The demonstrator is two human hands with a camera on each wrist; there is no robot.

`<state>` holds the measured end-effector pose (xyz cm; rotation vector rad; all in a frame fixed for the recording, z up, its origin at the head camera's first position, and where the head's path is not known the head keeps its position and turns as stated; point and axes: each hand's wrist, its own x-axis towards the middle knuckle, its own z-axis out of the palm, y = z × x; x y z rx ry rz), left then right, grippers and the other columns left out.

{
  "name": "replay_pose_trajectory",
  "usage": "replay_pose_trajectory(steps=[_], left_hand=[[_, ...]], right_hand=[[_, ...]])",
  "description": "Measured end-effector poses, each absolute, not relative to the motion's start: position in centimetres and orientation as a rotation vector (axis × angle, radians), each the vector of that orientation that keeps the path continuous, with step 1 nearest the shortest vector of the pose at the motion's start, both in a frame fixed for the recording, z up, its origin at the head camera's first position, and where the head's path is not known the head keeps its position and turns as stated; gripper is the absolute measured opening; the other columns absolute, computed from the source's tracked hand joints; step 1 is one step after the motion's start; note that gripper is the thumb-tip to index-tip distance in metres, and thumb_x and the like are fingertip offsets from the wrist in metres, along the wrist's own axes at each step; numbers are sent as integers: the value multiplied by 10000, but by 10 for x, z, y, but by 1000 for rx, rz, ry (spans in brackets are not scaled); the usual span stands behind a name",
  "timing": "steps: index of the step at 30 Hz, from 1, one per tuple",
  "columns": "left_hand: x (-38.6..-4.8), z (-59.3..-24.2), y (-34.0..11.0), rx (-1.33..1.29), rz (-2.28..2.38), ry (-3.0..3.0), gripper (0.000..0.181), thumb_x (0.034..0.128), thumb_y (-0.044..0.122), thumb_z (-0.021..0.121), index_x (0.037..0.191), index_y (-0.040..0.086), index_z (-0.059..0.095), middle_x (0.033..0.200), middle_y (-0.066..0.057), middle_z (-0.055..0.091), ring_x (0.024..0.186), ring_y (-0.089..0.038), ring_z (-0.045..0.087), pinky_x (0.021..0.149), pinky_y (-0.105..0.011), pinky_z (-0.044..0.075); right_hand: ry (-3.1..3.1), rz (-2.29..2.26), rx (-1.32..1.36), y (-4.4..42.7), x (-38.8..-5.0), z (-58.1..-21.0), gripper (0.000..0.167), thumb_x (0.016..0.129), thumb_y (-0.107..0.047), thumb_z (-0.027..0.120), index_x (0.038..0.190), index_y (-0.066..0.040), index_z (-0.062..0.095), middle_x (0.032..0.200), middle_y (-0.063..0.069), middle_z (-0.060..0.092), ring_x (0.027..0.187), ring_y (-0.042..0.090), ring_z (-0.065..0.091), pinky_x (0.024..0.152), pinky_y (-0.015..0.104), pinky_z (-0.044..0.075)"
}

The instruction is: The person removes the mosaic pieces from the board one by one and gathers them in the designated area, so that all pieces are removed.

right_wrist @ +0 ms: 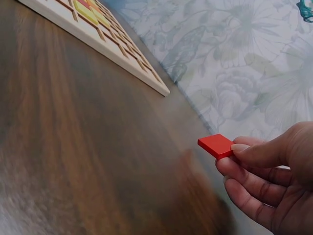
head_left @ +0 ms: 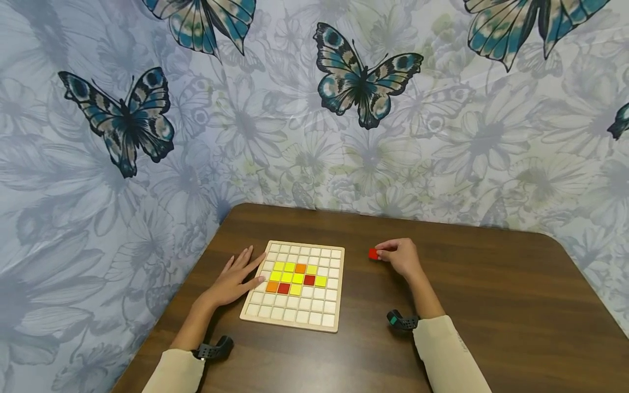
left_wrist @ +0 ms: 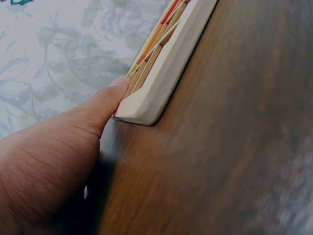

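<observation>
A square wooden grid board (head_left: 294, 326) lies on the table, its cells holding yellow, orange and red tiles among pale ones. My left hand (head_left: 235, 281) rests at the board's left side with fingers spread, the thumb and a fingertip touching its edge. In the left wrist view the thumb (left_wrist: 105, 100) lies against the board's corner (left_wrist: 142, 110). To the right of the board, my right hand (head_left: 402, 256) pinches a red square tile (head_left: 373, 254) by one edge, between thumb and fingers. The right wrist view shows this red tile (right_wrist: 216, 145) held apart from the board (right_wrist: 122, 61).
The brown wooden table (head_left: 491, 295) extends under both arms. Behind it hangs a wall covering (head_left: 295, 136) printed with flowers and butterflies. Each wrist wears a black band, one on the left (head_left: 216, 348) and one on the right (head_left: 403, 321).
</observation>
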<state>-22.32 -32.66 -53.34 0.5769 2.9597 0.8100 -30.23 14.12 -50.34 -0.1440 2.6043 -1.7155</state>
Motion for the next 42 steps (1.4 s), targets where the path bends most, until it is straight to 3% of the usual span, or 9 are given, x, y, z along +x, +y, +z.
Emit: replay_pose_trajectory(steps=[5, 12, 42], left_hand=[[-222, -533, -327, 573, 808, 2945, 706, 1031, 442, 569, 1624, 184, 284, 1675, -236, 89, 1540, -437, 56, 1181, -670, -16], [-222, -531, -326, 576, 825, 2958, 705, 1030, 443, 571, 1621, 176, 295, 1673, -234, 105, 1542, -430, 66, 1184, -665, -22], [-226, -532, -327, 568, 790, 2962, 709, 1029, 469, 559, 1625, 201, 285, 1676, -231, 98, 1539, -441, 67, 1181, -672, -8]], right_hand=[[2673, -1613, -123, 142, -302, -507, 83, 881, -18, 778, 949, 21, 806, 809, 112, 764, 711, 195, 723, 600, 206, 539], [2615, -1660, -107, 141, -303, -508, 100, 892, 14, 753, 973, 61, 788, 854, 142, 760, 707, 174, 722, 636, 236, 586], [2673, -1579, -84, 140, -303, -507, 100, 889, -12, 761, 976, 25, 792, 872, 124, 763, 741, 192, 713, 627, 207, 516]])
